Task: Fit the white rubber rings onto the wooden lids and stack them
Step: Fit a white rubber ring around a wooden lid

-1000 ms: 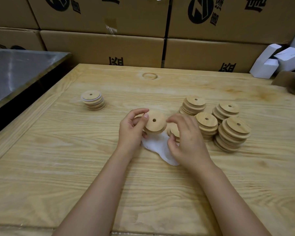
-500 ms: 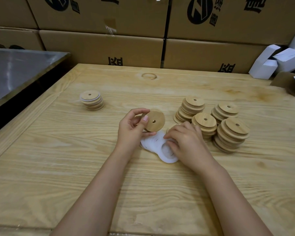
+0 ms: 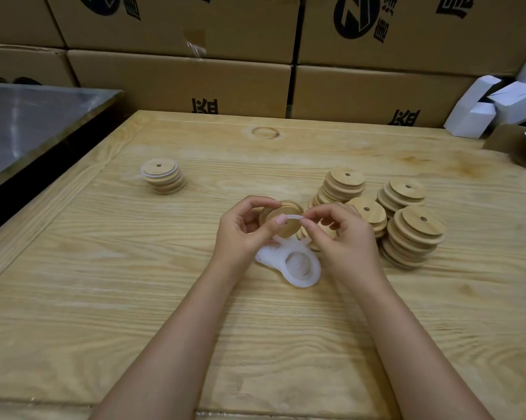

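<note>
Left hand point(image 3: 243, 234): we gripped the wooden lid point(image 3: 288, 228), fingers curled round it.
Right hand point(image 3: 343, 241): we pinched the white rubber ring point(image 3: 293, 216) at the lid.

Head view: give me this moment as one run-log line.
step: fitting; left hand: holds wooden lid; right hand: pinches white ring at lid rim; ring pile: on table by hands; finished stack: left; bare stacks: right

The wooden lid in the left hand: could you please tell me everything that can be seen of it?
The wooden lid is a round, pale disc with a stepped rim, held tilted above the table. The left hand grips it, thumb across its face; the right hand pinches a white rubber ring against it.
</note>
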The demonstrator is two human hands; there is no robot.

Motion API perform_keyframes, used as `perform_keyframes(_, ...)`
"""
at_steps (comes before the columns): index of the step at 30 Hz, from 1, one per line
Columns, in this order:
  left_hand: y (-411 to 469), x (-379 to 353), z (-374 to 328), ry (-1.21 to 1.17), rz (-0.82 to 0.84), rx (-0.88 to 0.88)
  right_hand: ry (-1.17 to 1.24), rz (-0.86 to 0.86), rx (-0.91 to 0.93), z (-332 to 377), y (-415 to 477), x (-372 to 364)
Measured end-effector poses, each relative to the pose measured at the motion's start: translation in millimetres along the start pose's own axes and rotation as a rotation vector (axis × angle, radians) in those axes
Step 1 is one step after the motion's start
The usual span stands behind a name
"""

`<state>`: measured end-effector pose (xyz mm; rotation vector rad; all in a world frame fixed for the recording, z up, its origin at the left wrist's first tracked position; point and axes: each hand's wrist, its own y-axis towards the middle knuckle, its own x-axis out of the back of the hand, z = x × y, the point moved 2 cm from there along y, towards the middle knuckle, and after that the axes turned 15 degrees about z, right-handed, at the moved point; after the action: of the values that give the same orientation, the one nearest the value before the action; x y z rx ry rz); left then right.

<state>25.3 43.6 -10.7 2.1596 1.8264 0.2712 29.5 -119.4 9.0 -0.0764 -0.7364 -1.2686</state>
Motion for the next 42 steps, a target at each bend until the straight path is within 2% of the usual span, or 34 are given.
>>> perform_keyframes(4,0.8,-1.7,2.0,0.066,-0.008,-0.015,0.183,-0.042,-0.065,-2.5,1.2,1.6)
perform_keyframes(15,2.6,-5.0,3.6,0.126,0.027,-0.055,0.305,-0.037,-0.112,-3.0,1.9,-4.9)
perform_keyframes(27,2.4,-3.1,10.7,0.101,0.059,-0.036,0.246,-0.037,-0.15,-5.8,1.7,-1.6)
perform_keyframes(42,4.3,-4.4,17.0,0.219,0.114,-0.053,0.098,-0.063,-0.117,1.7,0.0,-1.1)
